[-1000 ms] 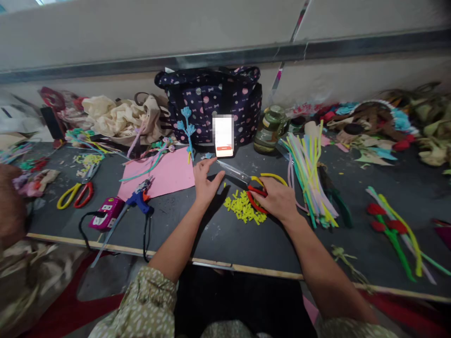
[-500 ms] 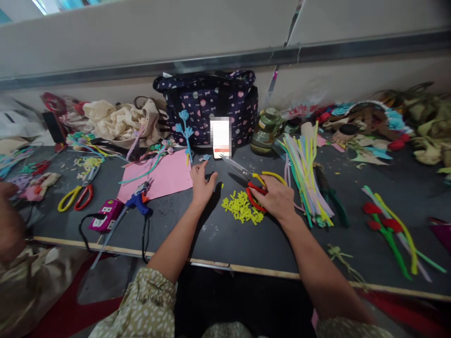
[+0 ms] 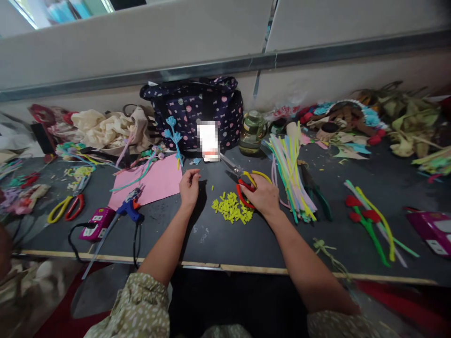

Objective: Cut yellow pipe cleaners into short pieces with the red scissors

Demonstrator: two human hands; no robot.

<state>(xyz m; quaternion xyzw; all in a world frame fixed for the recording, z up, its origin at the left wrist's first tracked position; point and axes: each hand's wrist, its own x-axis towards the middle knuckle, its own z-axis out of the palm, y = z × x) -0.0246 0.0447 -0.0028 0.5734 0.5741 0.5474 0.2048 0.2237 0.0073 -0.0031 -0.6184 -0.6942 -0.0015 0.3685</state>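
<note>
My right hand (image 3: 265,195) grips the red and yellow handles of a pair of scissors (image 3: 237,168). The blades point up and left, towards a phone (image 3: 210,158) with a blurred white screen. Beneath the scissors and to their left lies a pile of short yellow pipe cleaner pieces (image 3: 230,209). My left hand (image 3: 190,187) is over the table left of the pile, its fingers curled in; anything inside them is too small or hidden to make out. A light blue pipe cleaner flower stem (image 3: 174,138) stands near it, by a pink sheet (image 3: 158,180).
A glue gun (image 3: 130,206) and a purple power box (image 3: 97,224) are at the left. Long pipe cleaners (image 3: 291,178), pliers (image 3: 317,192) and red flowers (image 3: 364,216) lie right. A dark patterned bag (image 3: 190,105) and green bottle (image 3: 252,131) stand behind.
My left hand's spread fingers have curled in, and it has drawn back a little from near the phone. My right hand still holds the scissors. The whole view has shifted to the right.
</note>
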